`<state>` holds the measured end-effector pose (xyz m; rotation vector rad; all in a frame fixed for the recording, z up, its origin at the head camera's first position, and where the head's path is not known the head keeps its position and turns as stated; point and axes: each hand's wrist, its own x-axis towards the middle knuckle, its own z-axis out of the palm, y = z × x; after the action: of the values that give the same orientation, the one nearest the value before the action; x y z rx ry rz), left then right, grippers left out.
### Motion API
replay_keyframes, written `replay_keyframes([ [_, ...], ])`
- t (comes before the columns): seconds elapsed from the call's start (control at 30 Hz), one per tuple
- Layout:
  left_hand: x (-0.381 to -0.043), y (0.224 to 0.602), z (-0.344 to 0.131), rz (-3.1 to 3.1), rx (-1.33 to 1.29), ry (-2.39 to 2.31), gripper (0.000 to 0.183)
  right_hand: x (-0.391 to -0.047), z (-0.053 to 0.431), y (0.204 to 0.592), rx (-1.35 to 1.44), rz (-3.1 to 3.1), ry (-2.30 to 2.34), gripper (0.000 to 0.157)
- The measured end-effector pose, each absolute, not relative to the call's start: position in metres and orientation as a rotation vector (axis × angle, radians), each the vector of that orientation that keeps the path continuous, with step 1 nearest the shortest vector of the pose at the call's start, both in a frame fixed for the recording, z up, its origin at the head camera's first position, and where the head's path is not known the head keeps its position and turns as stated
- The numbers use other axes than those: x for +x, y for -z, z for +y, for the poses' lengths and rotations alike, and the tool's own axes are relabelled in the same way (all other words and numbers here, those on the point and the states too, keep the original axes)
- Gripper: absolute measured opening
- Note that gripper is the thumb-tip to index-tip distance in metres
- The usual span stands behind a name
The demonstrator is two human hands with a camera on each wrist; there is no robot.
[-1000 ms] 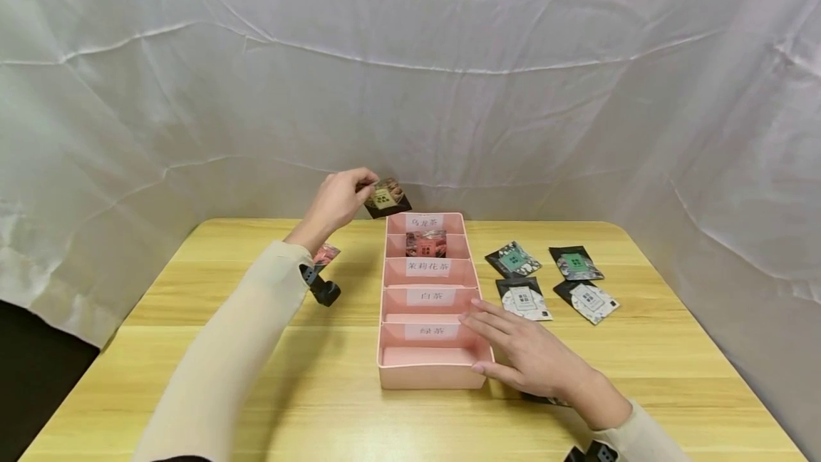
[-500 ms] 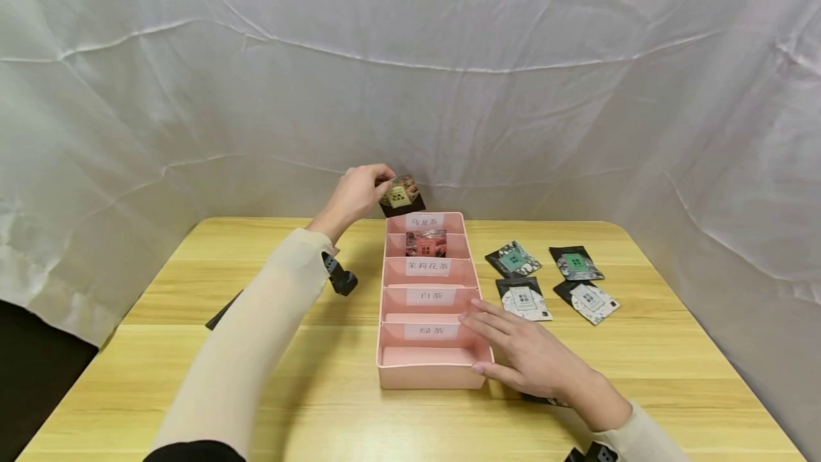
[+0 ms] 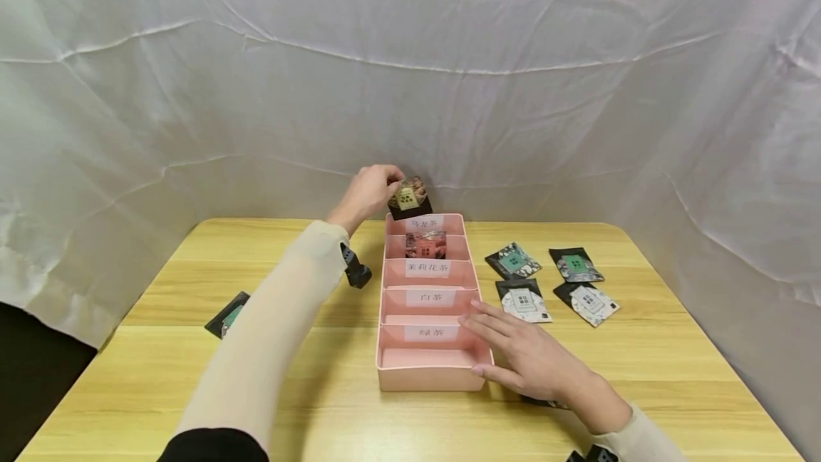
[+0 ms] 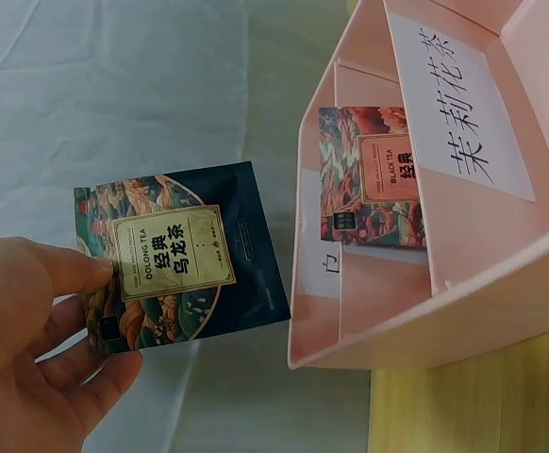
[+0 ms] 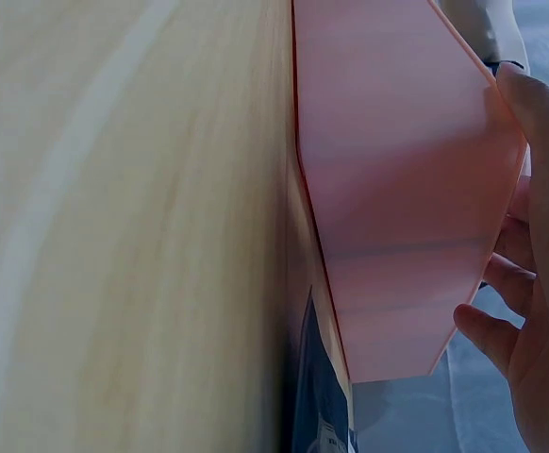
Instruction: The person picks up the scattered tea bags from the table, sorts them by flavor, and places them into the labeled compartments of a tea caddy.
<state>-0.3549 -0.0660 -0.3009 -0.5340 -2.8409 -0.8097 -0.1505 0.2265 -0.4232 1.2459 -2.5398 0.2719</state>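
Note:
My left hand [image 3: 368, 194] pinches an oolong tea sachet [image 4: 175, 255] by one edge, thumb over its printed front. In the head view the sachet overlaps the far rim of a long pink divided box [image 3: 430, 380]; the left wrist view shows it just outside the box's end. A red black-tea sachet [image 4: 374, 175] stands in the second compartment from the far end. Paper labels with Chinese writing mark the compartments. My right hand [image 3: 532, 355] rests on the box's right rim near the front, fingers extended over the edge and thumb at the front corner.
Right of the box lie two green-labelled sachets [image 3: 513, 260] and two white ones [image 3: 523, 299]. A dark sachet [image 3: 545, 401] lies partly hidden under my right hand. Another green-labelled sachet [image 3: 227, 314] shows beside my left sleeve. A grey-white cloth [image 3: 410, 91] hangs behind the table.
My left hand has carried the oolong sachet rightward to the box's far end. My forearm has uncovered the green-labelled sachet at left and now hides a red one. The right hand has stayed put.

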Motion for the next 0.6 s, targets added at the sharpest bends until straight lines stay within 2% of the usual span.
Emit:
replay_keyframes([
  [0.6, -0.369, 0.328, -0.039, -2.941, -0.671, 0.563, 0.029, -0.15, 0.224, 0.426, 1.246, -2.547, -0.288, 0.065],
])
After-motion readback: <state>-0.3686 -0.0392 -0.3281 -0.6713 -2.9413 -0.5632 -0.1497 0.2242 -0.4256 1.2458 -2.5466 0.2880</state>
